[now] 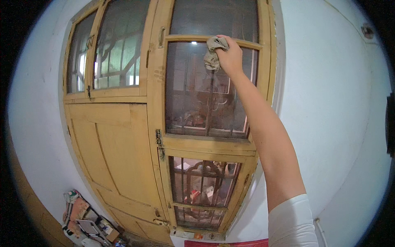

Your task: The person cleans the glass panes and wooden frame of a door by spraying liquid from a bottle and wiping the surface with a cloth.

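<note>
My right hand (232,58) grips a bunched grey-beige cloth (212,58), raised at the full stretch of my arm. The cloth lies at the top of a dark glass pane (191,89), just under the wooden crossbar (185,38) of a yellow-painted window frame. Part of the cloth hangs below my fingers over the pane. Whether it presses on the glass cannot be told for sure. Behind the pane show bars and blurred reflections. My left hand is out of view.
A yellow wooden door (114,139) with a metal bolt (160,222) adjoins the window on the left. Smaller barred panes (203,182) sit below. Several folded items, with an orange cloth (78,210), lean at lower left. A red surface (237,243) shows at the bottom edge.
</note>
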Available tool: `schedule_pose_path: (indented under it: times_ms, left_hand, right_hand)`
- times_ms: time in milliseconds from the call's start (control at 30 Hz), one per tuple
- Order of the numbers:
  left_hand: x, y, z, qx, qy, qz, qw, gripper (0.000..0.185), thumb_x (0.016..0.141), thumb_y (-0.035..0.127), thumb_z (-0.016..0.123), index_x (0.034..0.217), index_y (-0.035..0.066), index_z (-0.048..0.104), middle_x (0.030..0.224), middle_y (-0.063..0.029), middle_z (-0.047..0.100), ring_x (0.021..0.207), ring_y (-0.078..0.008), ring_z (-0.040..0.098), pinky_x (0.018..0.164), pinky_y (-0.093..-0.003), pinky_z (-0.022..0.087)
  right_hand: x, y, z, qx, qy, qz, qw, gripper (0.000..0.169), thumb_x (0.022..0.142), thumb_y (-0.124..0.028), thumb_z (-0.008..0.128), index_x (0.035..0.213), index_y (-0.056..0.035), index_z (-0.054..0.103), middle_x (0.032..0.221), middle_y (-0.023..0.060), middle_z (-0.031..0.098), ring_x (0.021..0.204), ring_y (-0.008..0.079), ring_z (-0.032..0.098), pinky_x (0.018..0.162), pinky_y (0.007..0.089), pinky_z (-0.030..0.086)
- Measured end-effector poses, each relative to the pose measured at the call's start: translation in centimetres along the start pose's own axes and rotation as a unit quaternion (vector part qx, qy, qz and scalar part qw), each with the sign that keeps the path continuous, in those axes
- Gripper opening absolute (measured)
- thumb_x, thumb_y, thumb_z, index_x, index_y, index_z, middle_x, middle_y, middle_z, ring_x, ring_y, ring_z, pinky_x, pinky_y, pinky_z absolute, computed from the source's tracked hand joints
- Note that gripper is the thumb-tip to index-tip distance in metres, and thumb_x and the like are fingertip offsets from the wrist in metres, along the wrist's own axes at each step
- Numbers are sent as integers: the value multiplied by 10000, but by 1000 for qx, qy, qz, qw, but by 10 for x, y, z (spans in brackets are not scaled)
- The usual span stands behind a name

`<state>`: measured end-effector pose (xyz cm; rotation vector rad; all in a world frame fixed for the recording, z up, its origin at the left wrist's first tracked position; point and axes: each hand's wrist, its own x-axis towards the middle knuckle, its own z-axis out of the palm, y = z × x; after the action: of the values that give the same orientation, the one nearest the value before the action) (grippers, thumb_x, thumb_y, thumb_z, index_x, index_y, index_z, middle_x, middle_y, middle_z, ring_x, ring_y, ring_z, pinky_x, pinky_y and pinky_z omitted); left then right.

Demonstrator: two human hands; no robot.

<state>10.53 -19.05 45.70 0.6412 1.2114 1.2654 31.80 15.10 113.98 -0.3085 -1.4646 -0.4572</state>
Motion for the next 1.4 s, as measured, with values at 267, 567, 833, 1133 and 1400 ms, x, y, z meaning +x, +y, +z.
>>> schedule_pose_path:
  times_ms: [267,567,833,1133,1400]
  left_hand:
    - [-66,36,49,101,82,99,987,112,929,174,679,984,107,608,620,-1,532,476,-98,439,421,-283,330]
    - [-78,15,45,201,-17,62,977,98,932,159,671,886,72,659,678,2,600,560,-96,540,482,-268,395]
    - [-53,-22,32,120,4,53,991,114,921,155,690,898,51,650,713,7,614,590,-92,545,509,-288,422]
    - [-42,22,50,66,-8,101,993,102,927,147,697,929,93,610,662,-4,529,599,-123,523,528,-321,424]
    - [12,41,16,95,-68,40,992,255,934,310,689,992,64,657,813,-84,661,691,-182,601,619,-380,503]
  right_hand:
    - [-25,22,-113,-28,50,78,995,380,819,-110,681,1185,-20,630,1100,230,693,1068,387,658,935,418,491]
    - [-18,67,-175,53,145,260,953,506,898,-378,659,1164,48,605,1157,251,667,1068,365,648,903,417,484]
    - [-10,46,-171,106,104,303,941,438,859,-202,740,1165,88,621,1045,170,697,903,218,674,796,335,526]
    - [-4,12,-126,-90,100,50,990,363,742,-213,756,1056,-37,710,978,199,723,926,359,694,827,394,522]
    - [17,14,-82,-371,-118,-210,897,434,760,-132,752,1151,-139,565,1028,88,620,955,327,652,776,441,528]
